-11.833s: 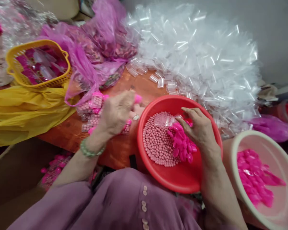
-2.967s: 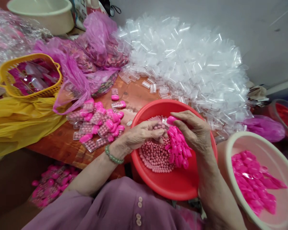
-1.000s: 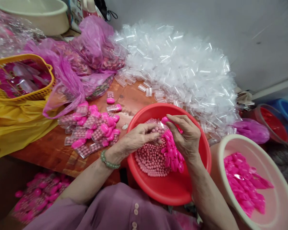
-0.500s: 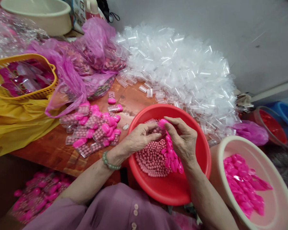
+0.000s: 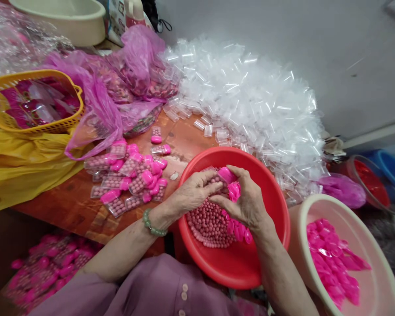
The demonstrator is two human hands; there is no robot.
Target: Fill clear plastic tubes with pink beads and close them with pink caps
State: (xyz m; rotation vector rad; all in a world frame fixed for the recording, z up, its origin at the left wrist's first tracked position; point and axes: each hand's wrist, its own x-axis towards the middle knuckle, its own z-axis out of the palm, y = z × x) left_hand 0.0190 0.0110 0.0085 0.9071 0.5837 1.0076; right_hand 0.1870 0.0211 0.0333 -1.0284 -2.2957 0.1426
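Note:
Over the red basin [image 5: 276, 237], my left hand [image 5: 187, 193] pinches a small clear container [image 5: 226, 174] of pink balls, topped by a bright pink cap. Its body is partly covered by my fingers. My right hand [image 5: 252, 202] has its thumb and forefinger spread apart around the capped end. The forefinger is at the cap's edge, and the thumb hangs lower, away from it. Beneath both hands lie loose pink balls [image 5: 210, 224] and several bright pink caps [image 5: 240, 230] in the basin. Left of the basin is a heap of filled, capped containers [image 5: 134, 175].
Clear containers [image 5: 246, 96] are piled against the wall. A cream tub [image 5: 378, 263] with pink caps stands at right. At left are a yellow basket [image 5: 36, 127] of packets, purple plastic bags [image 5: 102, 118] and a yellow bag [image 5: 29, 166]. More filled containers [image 5: 49, 267] lie below the table.
My right thumb has dropped away from the pink cap and the right hand has opened. My left hand keeps its hold on the container. The camera view has shifted slightly.

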